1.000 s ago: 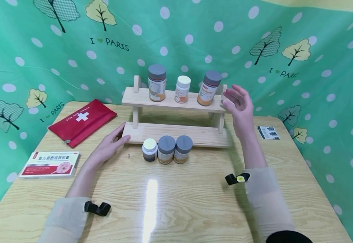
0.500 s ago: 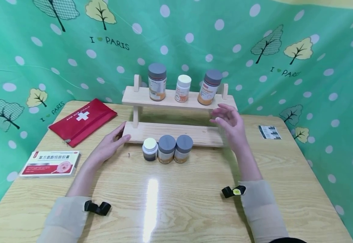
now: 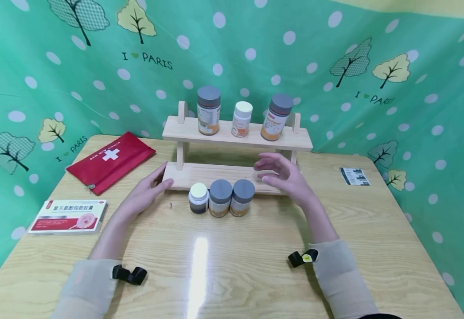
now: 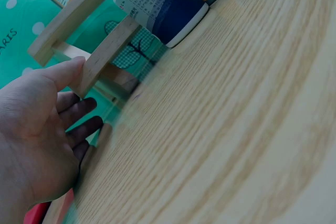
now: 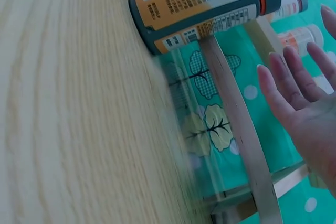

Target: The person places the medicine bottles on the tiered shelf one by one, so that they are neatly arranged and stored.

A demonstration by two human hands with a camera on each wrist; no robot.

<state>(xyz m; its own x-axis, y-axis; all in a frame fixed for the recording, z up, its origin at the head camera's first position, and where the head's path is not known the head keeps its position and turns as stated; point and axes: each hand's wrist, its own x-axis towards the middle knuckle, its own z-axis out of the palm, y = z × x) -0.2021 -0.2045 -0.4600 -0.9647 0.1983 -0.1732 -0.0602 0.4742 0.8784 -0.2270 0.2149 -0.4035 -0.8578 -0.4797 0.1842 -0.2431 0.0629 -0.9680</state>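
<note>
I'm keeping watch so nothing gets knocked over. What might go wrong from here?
First, the right hand is near the right-hand front bottle; a careless sweep could tip it, and since the three front bottles stand close together, it might take a neighbour with it.

Second, the left hand holds the left end of the wooden rack, so a sudden tug could shake or topple the three upper bottles.

Site: apparently a staged recording space. Evidence: printed green cloth behind your wood-grain table, black wrist cameras at your cuffs. Room type unclear.
</note>
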